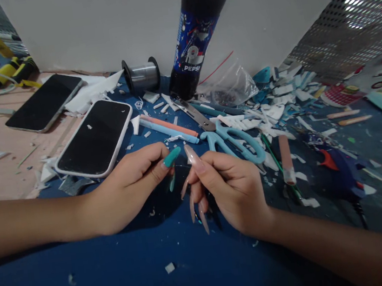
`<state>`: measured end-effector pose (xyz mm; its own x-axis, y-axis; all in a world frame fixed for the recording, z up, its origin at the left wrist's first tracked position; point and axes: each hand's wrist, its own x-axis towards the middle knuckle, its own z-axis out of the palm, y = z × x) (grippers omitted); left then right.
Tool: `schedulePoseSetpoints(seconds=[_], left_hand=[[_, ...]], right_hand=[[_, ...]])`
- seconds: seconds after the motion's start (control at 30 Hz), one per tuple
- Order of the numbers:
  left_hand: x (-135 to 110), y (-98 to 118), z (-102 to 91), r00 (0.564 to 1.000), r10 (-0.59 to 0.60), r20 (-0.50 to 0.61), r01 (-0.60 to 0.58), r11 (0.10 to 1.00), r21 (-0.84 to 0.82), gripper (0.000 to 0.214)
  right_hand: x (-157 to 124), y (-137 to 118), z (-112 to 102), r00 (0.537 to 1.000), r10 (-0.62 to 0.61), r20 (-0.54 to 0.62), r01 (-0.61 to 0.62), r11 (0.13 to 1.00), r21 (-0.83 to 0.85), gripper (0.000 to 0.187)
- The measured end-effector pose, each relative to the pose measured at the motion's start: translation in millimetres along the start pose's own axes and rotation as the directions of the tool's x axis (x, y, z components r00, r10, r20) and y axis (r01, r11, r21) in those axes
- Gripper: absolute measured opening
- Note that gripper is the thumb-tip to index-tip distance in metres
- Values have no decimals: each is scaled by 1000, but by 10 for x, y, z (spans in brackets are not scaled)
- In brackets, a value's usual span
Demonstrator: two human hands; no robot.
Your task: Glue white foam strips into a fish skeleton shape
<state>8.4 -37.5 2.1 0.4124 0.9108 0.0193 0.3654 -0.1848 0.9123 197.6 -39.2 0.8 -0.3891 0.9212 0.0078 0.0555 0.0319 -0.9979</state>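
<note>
Above the blue surface, my left hand [135, 183] is closed, its thumb with a green nail pressed against the fingers. Close beside it, my right hand [230, 184] is closed in a pinch, with long pinkish nails and the other fingers curled below. A faint thin thread [182, 165] spans the small gap between the two hands; its ends are hidden in the fingers. Light-blue-handled scissors [243, 143] lie just behind my right hand. An orange and a blue pen-like stick [171, 129] lie beyond the fingertips. A phone with a white case [95, 139] is behind my left hand.
A spool of grey thread or wire [142, 76] and a Pepsi bottle [194, 39] stand by the white panel [101, 28]. White and blue scraps [282, 88] pile up at the right. A dark blue corded tool [342, 170] lies there. Another phone [45, 103] sits at the left.
</note>
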Motion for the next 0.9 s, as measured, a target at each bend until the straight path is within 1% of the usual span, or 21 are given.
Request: schedulePoseSetpoints(seconds=[0.17, 0.37, 0.57, 0.63, 0.7, 0.77, 0.83, 0.9], left_hand=[[4, 27, 0, 999, 45, -5, -45, 999, -15, 27], [5, 58, 4, 998, 52, -19, -52, 999, 11, 29], [-11, 58, 9, 996, 33, -86, -21, 990, 138, 32], [-15, 56, 16, 993, 48, -105, -28, 983, 184, 33], [-11, 58, 27, 989, 78, -127, -49, 975, 217, 33], [-3, 63, 37, 983, 106, -148, -68, 968, 243, 33], [5, 69, 45, 981, 119, -154, -77, 964, 254, 32], [6, 75, 50, 981, 124, -152, -83, 964, 252, 32]], right_hand=[[10, 9, 4, 1000, -8, 24, 7, 1000, 20, 31], [34, 18, 21, 998, 54, 27, -55, 998, 43, 34], [67, 41, 27, 993, 101, 53, -106, 989, 106, 39], [72, 45, 25, 991, 105, 79, -113, 987, 112, 40], [73, 47, 24, 989, 96, 115, -108, 989, 105, 40], [69, 47, 25, 989, 59, 133, -71, 994, 82, 41], [63, 48, 27, 989, 17, 148, -25, 998, 55, 43], [57, 51, 30, 987, 0, 163, -8, 999, 46, 45]])
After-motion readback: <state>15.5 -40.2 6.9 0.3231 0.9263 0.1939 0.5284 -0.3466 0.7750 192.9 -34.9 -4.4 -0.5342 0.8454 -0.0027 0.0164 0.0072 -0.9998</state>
